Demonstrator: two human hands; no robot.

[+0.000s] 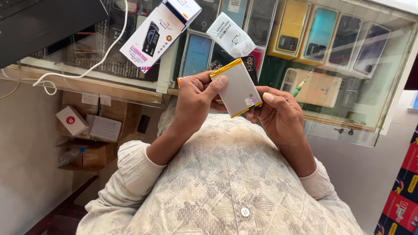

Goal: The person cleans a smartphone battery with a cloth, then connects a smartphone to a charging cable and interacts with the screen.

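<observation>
Plainly, the flat silver phone battery (238, 88) with its yellow edge is pinched only by fingertips, held in the air above the person's chest, near the glass table (348, 117); a slip could drop it, and hard thumb pressure might bend its soft body or tear the small connector tab. The left hand (197, 95) grips its left edge, thumb pressing on the face. The right hand (278, 111) closes on the lower right corner, wrists bent inward.

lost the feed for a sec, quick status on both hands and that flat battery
Left hand and right hand both grip the flat battery, silver face, yellow edges. Held above the glass counter. White pouch and open box beyond, nothing blocking.
</observation>
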